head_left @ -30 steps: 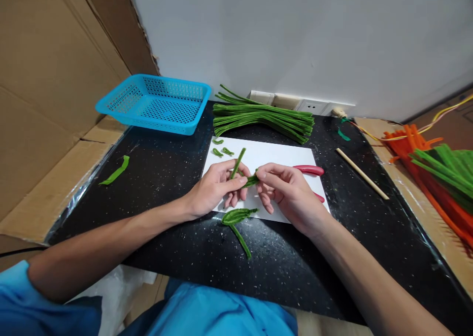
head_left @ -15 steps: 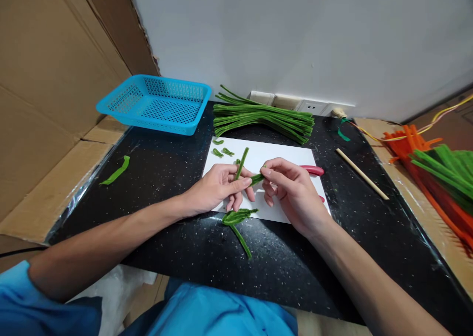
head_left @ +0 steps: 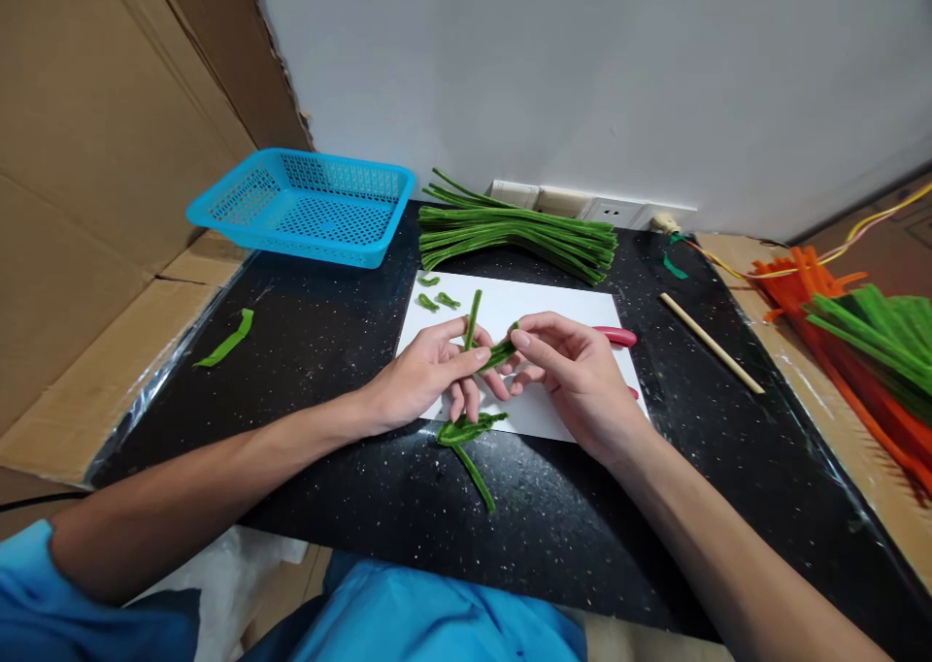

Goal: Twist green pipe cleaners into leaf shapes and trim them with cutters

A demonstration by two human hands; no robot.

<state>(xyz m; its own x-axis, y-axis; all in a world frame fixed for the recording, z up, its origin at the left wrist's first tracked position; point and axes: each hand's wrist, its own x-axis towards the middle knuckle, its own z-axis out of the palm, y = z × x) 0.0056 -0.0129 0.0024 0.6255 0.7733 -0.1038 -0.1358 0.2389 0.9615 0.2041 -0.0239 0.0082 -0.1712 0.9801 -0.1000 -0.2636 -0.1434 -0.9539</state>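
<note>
Between thumb and fingers, my left hand (head_left: 437,369) pinches a green fuzzy stem piece (head_left: 499,354), one end of which sticks up. The right end of the same piece is in the fingertips of my right hand (head_left: 575,371). Both hands are above a white sheet (head_left: 575,300). Just below them, a green leaf-shaped piece with a stem (head_left: 475,476) lies across the sheet's front edge and the black table. A few small green loops (head_left: 427,303) rest on the sheet's upper left. Red handles (head_left: 615,336) show partly behind my right hand.
A blue basket (head_left: 327,220) stands at the back left, beside a bundle of green stems (head_left: 516,240). A wooden stick (head_left: 714,344) and orange and green stems (head_left: 874,351) are on the right. A green strip (head_left: 227,340) lies left.
The upright end of the green piece has tilted to be more vertical and shifted slightly left. My right fingers have moved slightly closer to my left hand.
</note>
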